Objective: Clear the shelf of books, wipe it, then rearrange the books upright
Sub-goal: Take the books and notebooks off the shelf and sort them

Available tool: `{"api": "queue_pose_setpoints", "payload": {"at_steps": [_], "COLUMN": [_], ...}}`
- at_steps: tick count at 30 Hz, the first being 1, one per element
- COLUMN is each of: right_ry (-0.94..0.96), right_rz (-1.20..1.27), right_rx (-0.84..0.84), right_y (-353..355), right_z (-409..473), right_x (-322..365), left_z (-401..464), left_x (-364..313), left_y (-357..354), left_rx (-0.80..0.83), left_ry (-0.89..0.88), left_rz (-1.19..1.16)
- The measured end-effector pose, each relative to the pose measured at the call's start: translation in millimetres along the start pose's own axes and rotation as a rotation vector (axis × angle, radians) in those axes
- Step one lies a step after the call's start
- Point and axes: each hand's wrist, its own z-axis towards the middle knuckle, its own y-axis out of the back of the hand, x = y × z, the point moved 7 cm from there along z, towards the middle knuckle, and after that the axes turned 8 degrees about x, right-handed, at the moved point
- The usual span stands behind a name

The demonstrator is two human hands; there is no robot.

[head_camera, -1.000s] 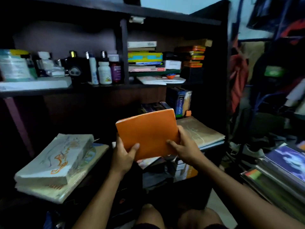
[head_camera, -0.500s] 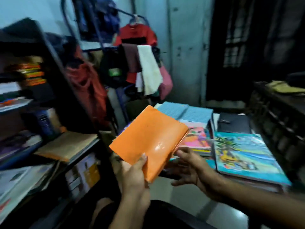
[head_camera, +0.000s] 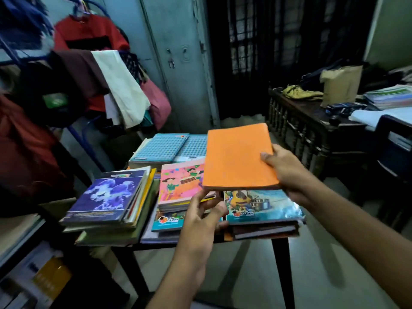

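We're mid-clearing: our right hand (head_camera: 287,172) grips the orange book (head_camera: 238,157) flat above the stacked books (head_camera: 263,206) on the small table (head_camera: 279,253); our left hand (head_camera: 200,217) hovers below, fingers loose, holding nothing. Next: lower it squarely onto a stack.

The orange book (head_camera: 238,156) is closed and nearly flat, its plain cover facing up, above the small dark table (head_camera: 281,259). On that table lie flat piles: a blue-violet book (head_camera: 103,198) tops the left pile, a pink illustrated book (head_camera: 181,182) the middle one, a teal picture book (head_camera: 260,205) the near right one, partly under the orange book. Two blue checked books (head_camera: 161,147) lie side by side at the table's far edge.
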Motion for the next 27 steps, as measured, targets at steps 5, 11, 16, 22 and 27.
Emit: {"api": "queue_pose_setpoints", "payload": {"at_steps": [5, 11, 16, 22, 27], "right_ry": [-0.135, 0.062, 0.534, 0.737, 0.744], "right_rz": [-0.603, -0.890, -0.807, -0.717, -0.727], "right_rx": [-0.049, -0.268, 0.067, 0.833, 1.155], "right_y": [39, 29, -72, -295, -485], "right_z": [21, 8, -31, -85, -111], "right_x": [-57, -49, -25, -12, -21], "left_z": [14, 19, 6, -86, -249], "left_x": [13, 16, -23, -77, -81], "left_y": [-24, -28, 28, 224, 451], "left_rx": [0.220, 0.344, 0.212, -0.330, -1.108], "left_ry": [0.070, 0.082, -0.074, -0.144, 0.103], "left_rz": [0.347, 0.541, 0.647, 0.823, 0.988]}}
